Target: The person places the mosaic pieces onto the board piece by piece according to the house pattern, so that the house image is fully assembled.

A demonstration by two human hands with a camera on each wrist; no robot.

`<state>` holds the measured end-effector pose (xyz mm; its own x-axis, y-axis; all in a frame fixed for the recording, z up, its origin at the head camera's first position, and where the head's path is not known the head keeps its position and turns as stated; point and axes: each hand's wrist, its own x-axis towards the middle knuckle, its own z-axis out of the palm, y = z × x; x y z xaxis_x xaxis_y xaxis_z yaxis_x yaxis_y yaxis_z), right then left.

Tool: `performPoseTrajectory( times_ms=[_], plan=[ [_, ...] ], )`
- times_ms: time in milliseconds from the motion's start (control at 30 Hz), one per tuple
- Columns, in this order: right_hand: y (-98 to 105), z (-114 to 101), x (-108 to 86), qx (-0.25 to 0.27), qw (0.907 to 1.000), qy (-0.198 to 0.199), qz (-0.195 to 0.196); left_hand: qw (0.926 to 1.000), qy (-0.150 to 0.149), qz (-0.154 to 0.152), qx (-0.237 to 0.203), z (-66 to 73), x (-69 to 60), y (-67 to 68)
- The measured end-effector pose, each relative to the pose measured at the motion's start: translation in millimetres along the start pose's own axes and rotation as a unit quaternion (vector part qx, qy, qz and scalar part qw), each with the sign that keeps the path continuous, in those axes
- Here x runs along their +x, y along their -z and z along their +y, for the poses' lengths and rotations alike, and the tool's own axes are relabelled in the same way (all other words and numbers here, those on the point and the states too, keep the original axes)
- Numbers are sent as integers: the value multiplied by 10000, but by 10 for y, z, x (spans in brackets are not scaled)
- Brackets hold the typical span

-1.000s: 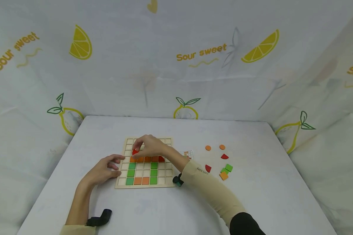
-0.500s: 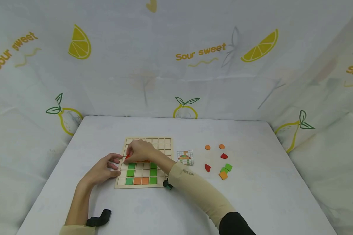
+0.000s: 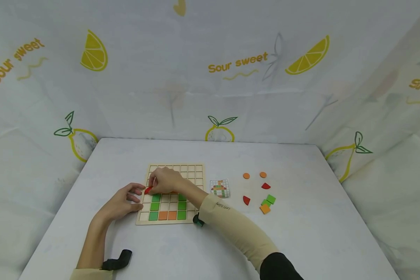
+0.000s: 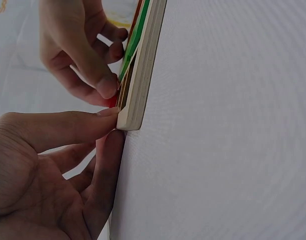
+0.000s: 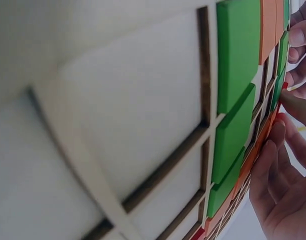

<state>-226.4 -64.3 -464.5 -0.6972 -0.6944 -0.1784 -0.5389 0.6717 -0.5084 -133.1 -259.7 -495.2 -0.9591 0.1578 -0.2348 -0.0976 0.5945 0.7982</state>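
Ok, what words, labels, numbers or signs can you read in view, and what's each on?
"Sour sweet": lemon-print backdrop, left.
"Sour sweet": same backdrop, centre.
"Sr s", roughly: backdrop's right, cut off by the frame edge.
Yellow letters, left wrist view's top-left corner: cut off, too blurred.
Right sleeve lettering: too small to read.
No numbers readable.

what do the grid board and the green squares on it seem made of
The grid board seems pale, matte wood, its cell walls browned as if laser-cut. The green squares look smooth, perhaps painted wood; their even colour leaves plastic possible.
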Motion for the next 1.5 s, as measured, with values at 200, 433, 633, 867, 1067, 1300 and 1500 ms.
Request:
performPoseTrajectory(
  times_ms=[200,433,633,867,1067,1300,1500],
  plan=[
    [2,-36,-7,-194,9996,-189,115,10000,-31,1,24,17,5,3],
    [3,-19,1,-29,9999,-133,55,10000,-59,23,36,22,7,6],
    [13,44,13,472,9988,90,-67,10000,-27,16,47,20,9,4],
    [32,105,13,1249,9916,252,-214,10000,7,-16,43,24,6,4],
    [51,119,9,1551,9869,220,-374,10000,68,-16,-4,19,8,-1],
    [111,217,-23,2570,9641,200,-636,9999,103,-29,7,24,-8,-4],
    [275,376,-47,2884,9551,8,-685,9999,157,-13,16,33,-11,-12]
  ],
)
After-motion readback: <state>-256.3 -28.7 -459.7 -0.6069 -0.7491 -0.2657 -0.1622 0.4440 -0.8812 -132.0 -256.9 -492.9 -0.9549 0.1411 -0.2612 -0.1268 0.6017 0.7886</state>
